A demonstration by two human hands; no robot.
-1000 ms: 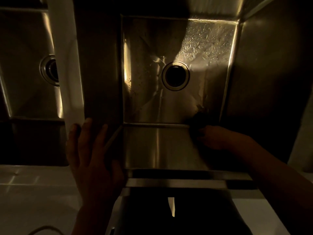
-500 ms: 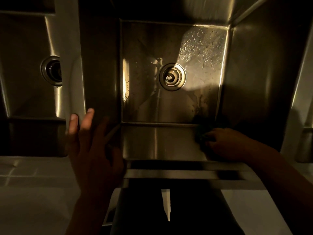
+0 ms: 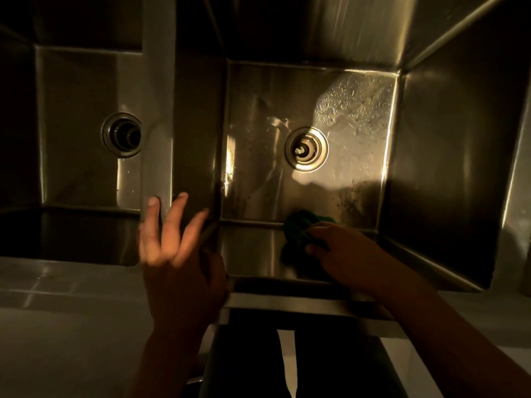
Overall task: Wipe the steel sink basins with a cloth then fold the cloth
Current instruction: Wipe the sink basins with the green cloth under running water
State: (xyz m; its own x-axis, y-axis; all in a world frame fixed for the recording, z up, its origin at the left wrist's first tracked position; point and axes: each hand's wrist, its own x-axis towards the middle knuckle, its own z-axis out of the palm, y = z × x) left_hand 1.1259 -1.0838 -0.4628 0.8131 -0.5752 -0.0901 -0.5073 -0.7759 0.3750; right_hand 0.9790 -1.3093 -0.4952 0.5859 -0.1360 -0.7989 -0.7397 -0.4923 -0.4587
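Two deep steel sink basins lie below me in dim light. The right basin (image 3: 258, 133) has a round drain (image 3: 306, 149) and water drops on its far right floor. My right hand (image 3: 344, 254) presses a bunched dark green cloth (image 3: 298, 228) against the near wall of this basin, at the seam with the floor. My left hand (image 3: 175, 254) hovers with its fingers spread over the near end of the divider (image 3: 158, 96) between the basins and holds nothing. The left basin (image 3: 77, 110) has its own drain (image 3: 123, 134).
A flat steel rim (image 3: 287, 304) runs along the front of the right basin. A pale counter surface (image 3: 57, 326) lies to the near left. The right basin's tall right wall (image 3: 448, 173) is in shadow.
My right hand has slid the cloth to the left along the near wall. My left hand has lifted and spread its fingers. The view has shifted so that the basins sit further right.
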